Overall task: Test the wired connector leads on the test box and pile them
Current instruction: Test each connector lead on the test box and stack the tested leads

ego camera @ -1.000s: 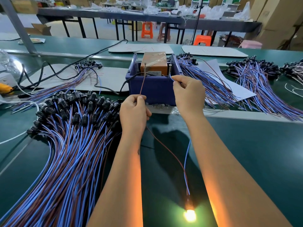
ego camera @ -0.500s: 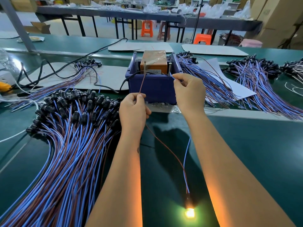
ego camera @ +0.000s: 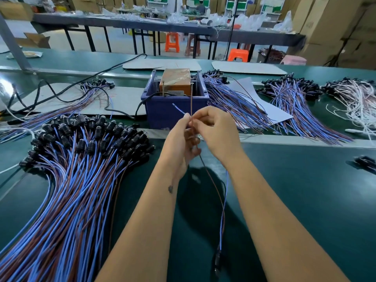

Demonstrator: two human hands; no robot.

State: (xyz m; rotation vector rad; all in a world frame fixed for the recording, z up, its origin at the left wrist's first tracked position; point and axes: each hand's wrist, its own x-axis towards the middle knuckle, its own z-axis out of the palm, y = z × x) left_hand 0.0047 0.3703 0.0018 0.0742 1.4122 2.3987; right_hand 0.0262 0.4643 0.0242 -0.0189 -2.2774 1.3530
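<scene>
— What have your fingers got?
— Your left hand [ego camera: 181, 139] and right hand [ego camera: 215, 131] both pinch one lead [ego camera: 221, 202] before the box [ego camera: 162, 110].
— How does it look?
— Blue and brown ends stick up; its dark connector [ego camera: 217, 261] hangs low, unlit, beside the pile [ego camera: 77, 180].

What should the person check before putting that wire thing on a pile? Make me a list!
1. Both wire ends off the test pins: ok. The left hand and right hand hold them together in front of the blue plastic test box.
2. Lamp at the lead's black connector end unlit: ok, no glow shows.
3. Whether this blue and brown lead passed: cannot tell from this picture.
4. Grip secure: ok, both hands pinch the wires.
5. Which pile holds tested leads, the big black-capped pile on the left or the bundle on the right: cannot tell.
</scene>
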